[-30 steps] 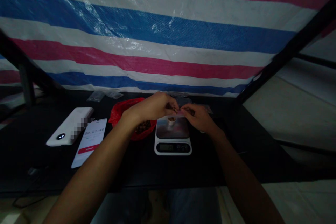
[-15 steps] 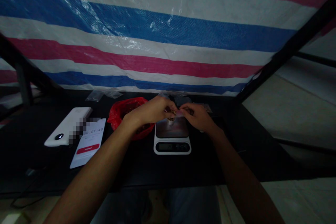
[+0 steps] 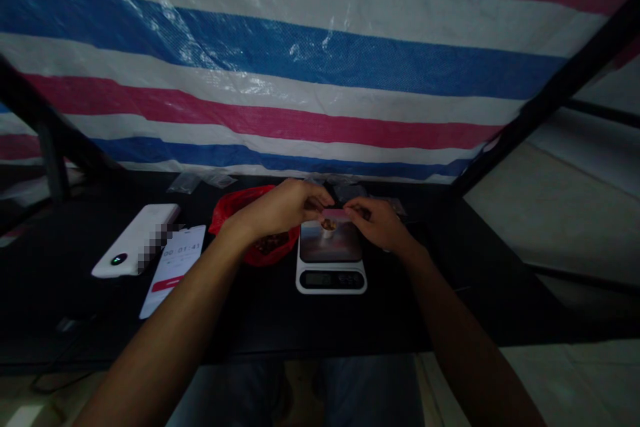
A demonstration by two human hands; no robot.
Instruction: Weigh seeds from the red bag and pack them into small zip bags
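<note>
A thin, flat pink strip, probably light and flimsy and best pinched by its edges, was held just above a white digital kitchen scale. The right hand had its fingers closed on the strip's end; the left hand curled beside it, its grip impossible to tell. A small pale cup of brown bits stood on the scale, with a red plastic bag to its left.

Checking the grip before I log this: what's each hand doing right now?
Left hand: closed, apparently pinching a small pink strip.
Right hand: closed on its other end.
</note>
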